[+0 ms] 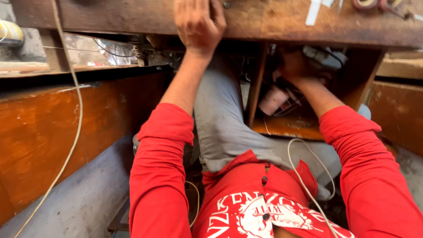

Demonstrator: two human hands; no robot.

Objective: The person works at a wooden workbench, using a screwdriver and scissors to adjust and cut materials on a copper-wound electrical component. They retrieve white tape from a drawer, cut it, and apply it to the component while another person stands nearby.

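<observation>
My left hand (198, 24) rests flat on the front edge of a worn wooden workbench top (273, 20), fingers curled over it and holding nothing. My right hand (294, 64) reaches down into an open wooden drawer (291, 125) under the bench, in shadow among cluttered parts. It lies next to a pale cylindrical spool (273, 100) and a grey plug with cable (324, 57). Whether its fingers close on anything is hidden. Both arms wear red sleeves; my grey trousers (220, 119) show between them.
A brown wooden cabinet panel (53, 132) stands at the left, with a thin white cord (77, 114) hanging across it. Another white cord (308, 176) loops over my lap. Tape rolls (374, 4) lie on the bench top. The grey concrete floor (83, 202) shows below.
</observation>
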